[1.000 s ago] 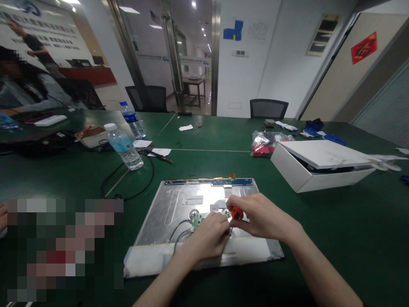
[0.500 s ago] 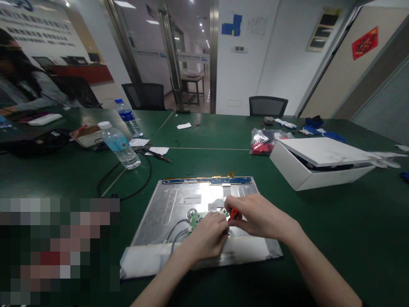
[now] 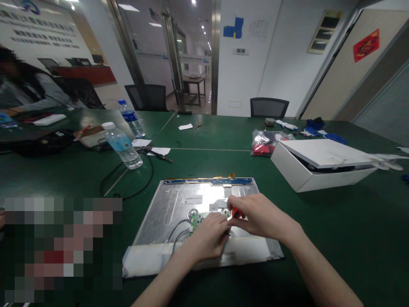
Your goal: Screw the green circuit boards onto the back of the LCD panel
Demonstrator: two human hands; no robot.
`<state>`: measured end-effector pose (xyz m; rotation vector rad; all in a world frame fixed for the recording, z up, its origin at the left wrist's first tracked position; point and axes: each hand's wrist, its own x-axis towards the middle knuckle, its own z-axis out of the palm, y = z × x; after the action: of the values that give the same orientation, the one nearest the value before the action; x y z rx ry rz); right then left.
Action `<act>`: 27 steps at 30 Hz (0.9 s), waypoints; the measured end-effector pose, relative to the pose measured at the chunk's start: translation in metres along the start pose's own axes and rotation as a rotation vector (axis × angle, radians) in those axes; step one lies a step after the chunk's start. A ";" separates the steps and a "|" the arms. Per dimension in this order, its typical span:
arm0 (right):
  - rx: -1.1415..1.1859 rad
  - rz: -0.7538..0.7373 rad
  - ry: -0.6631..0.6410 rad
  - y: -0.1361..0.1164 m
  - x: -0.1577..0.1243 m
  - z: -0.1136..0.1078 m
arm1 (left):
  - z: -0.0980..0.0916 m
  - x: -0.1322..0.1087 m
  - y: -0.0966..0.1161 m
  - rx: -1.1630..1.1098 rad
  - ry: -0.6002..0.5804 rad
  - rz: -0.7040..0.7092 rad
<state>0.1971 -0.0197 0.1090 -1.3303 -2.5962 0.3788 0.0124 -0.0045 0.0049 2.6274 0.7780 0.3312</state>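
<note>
on the green table (image 3: pixel 335 238), a flat metal panel (image 3: pixel 156 221) is lying before the person, with a small circuit board (image 3: pixel 194 219) sitting on it. the right hand (image 3: pixel 258 215) is grasping a red tool (image 3: pixel 236 212), whose tip is hiding from view. the left hand (image 3: pixel 209 232) is resting over the board; i cannot tell whether it is pinching anything. a tilting wrist could be sending the tool sideways into the nearby left fingers; a dragging left forearm could be straining the wires (image 3: pixel 179 228).
</note>
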 end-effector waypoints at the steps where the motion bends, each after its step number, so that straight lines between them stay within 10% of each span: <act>1: -0.001 0.003 -0.005 0.000 -0.001 -0.001 | 0.000 0.000 0.000 -0.007 0.004 0.003; 27: -0.127 0.057 -0.024 -0.015 -0.007 -0.005 | 0.004 0.000 -0.002 0.009 0.003 0.008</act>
<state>0.1917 -0.0333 0.1181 -1.4523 -2.6456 0.2427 0.0124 -0.0043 0.0006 2.6397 0.7714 0.3353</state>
